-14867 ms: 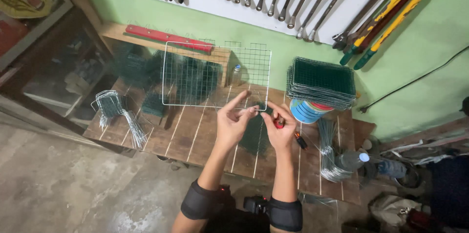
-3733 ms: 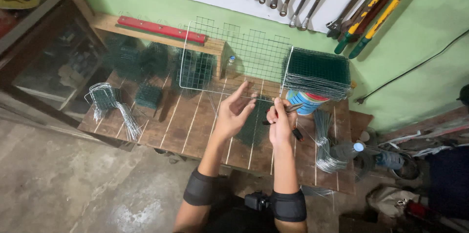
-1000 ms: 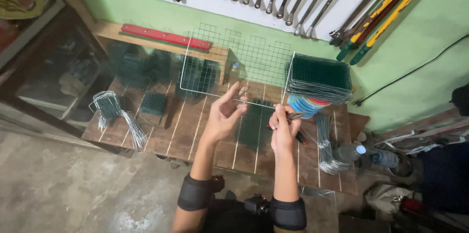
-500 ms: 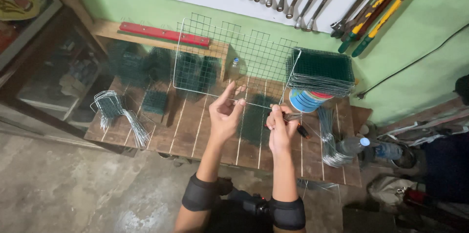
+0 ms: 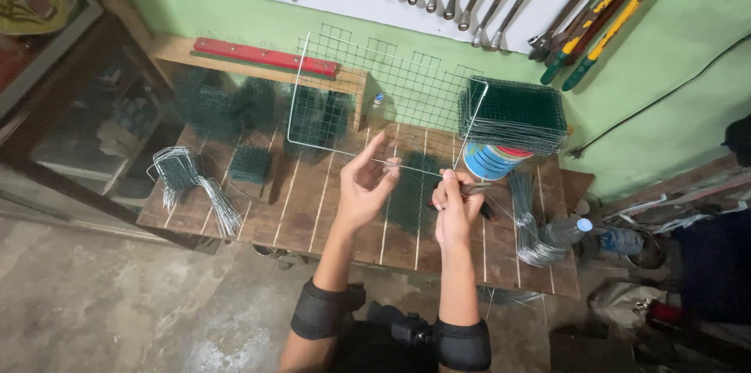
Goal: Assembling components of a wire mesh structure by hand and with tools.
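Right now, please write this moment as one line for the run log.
left hand: open, fingers on wire mesh panel lower edge | right hand: shut on pliers at same edge | under: wooden slat table

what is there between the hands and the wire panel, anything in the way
Nothing visible. The left hand has its fingertips at the near edge of the wire panel, and the right hand brings pliers up to that same edge. The green mesh stack sits off to the right, clear of both.
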